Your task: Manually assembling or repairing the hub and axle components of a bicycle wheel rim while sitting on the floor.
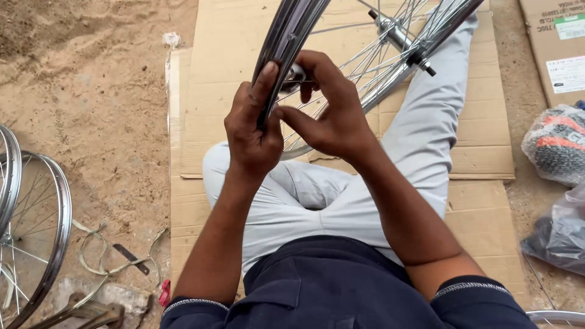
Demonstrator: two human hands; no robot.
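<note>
The left hand [253, 131] grips the bicycle wheel rim [286, 42], fingers closed around its edge; the rim's arc runs up and away from them. The right hand [332, 116] pinches closed just beside, at the spokes [365, 67].

Bare sandy ground [91, 91] carries everything. A sheet of flattened brown cardboard [225, 49] lies on it, and the seated person's legs in pale grey trousers [341, 201] rest on that sheet. Left of the cardboard lie shiny spoked metal wheel rims [42, 244], a loop of pale strap [97, 256] and a grey stone [116, 298]. Right of the cardboard sit clear plastic bags [557, 143] and a brown cardboard box [557, 42].
</note>
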